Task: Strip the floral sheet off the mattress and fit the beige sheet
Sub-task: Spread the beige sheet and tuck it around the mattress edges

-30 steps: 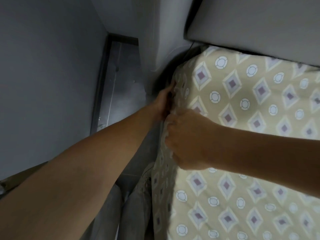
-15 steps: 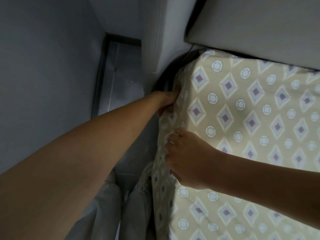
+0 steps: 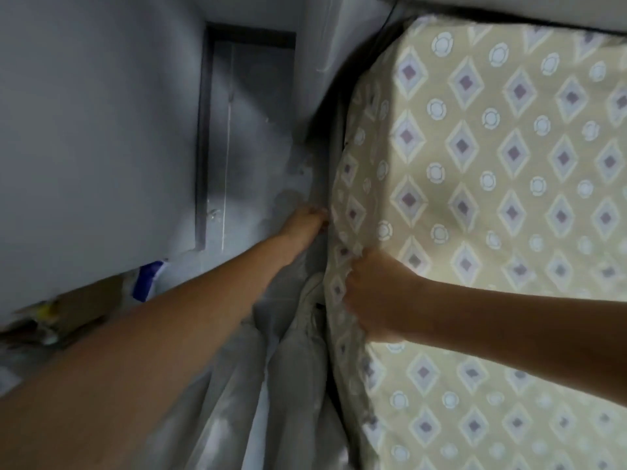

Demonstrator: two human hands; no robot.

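Note:
The beige sheet (image 3: 492,205), printed with diamonds and rings, covers the mattress top on the right and hangs down its left side. My right hand (image 3: 376,296) grips a bunched fold of it at the mattress edge. My left hand (image 3: 307,223) reaches down beside the mattress at the sheet's lower hem; its fingers are hidden behind the fabric, so I cannot tell whether they hold it. No floral sheet is in view.
A narrow strip of grey floor (image 3: 251,171) runs between the wall (image 3: 95,130) and the bed. My grey trousers (image 3: 271,385) and a pale shoe (image 3: 308,293) stand against the mattress side. A cardboard box (image 3: 64,313) sits at the left. The grey headboard (image 3: 509,5) runs along the top.
My left hand has dropped from the mattress corner down to the sheet's lower hem. My right hand has slid toward me along the edge, still gripping the sheet.

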